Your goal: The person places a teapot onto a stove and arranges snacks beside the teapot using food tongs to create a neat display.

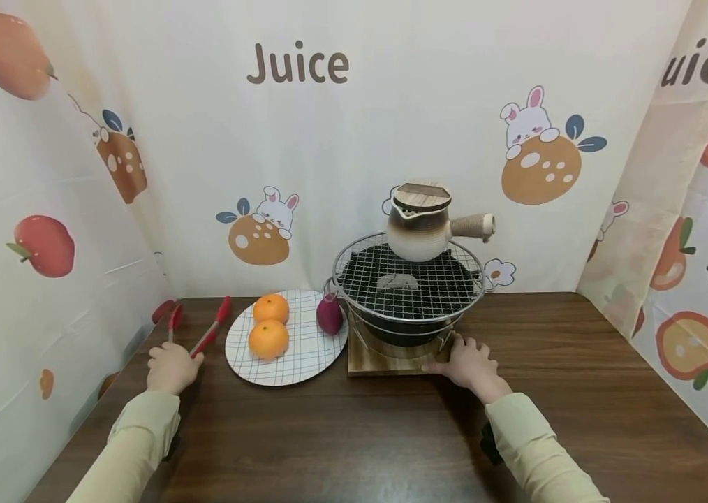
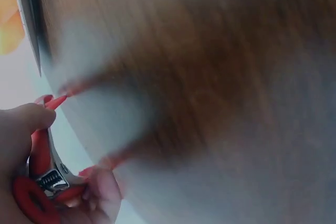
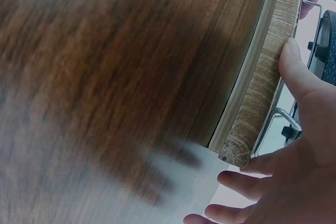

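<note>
My left hand (image 1: 173,367) grips a pair of tongs with red tips (image 1: 223,311) at the table's left. In the left wrist view, the thumb and fingers lie around the tongs' red-and-metal handles (image 2: 41,153), and the two arms stand spread apart. At the wooden board (image 1: 369,365) under a round black grill (image 1: 407,328), my right hand (image 1: 470,367) touches the front right corner. The right wrist view has its thumb (image 3: 294,66) on the board's front edge, with the other fingers extended and spread past the corner.
Between the hands stands a checked plate (image 1: 304,365) with two oranges (image 1: 269,339) and a dark magenta oval item (image 1: 330,314). A teapot (image 1: 417,234) with a side handle sits on the grill's wire mesh (image 1: 413,286). Printed curtains (image 1: 341,140) border the table.
</note>
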The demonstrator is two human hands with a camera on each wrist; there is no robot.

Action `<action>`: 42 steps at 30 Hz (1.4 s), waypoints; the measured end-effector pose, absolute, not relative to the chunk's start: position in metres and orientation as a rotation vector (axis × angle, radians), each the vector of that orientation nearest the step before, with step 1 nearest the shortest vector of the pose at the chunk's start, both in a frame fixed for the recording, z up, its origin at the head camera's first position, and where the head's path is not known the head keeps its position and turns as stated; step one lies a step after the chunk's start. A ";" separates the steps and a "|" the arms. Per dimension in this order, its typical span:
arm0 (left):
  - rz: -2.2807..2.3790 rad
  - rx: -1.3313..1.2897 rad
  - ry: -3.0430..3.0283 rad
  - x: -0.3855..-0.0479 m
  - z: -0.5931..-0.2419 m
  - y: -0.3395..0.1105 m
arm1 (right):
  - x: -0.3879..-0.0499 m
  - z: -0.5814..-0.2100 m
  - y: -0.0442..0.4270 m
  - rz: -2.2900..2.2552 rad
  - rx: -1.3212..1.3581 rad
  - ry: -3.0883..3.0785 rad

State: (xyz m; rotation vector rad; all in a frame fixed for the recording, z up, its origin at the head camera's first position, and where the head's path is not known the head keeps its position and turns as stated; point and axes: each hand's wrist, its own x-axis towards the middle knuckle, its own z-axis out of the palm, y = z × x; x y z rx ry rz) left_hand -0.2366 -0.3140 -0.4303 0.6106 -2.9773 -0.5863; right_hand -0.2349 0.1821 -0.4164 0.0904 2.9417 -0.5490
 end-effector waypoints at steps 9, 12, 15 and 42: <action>-0.556 0.589 -2.906 -0.222 -0.434 -0.328 | -0.234 -0.416 0.179 -0.561 0.080 2.928; -0.527 0.572 -2.905 -0.216 -0.433 -0.336 | -0.235 -0.416 0.179 -0.562 0.078 2.936; -0.513 0.526 -2.894 -0.210 -0.431 -0.344 | -0.236 -0.416 0.179 -0.553 0.079 2.940; -0.477 0.247 -2.879 -0.153 -0.396 -0.312 | -0.234 -0.415 0.183 -0.590 0.061 2.926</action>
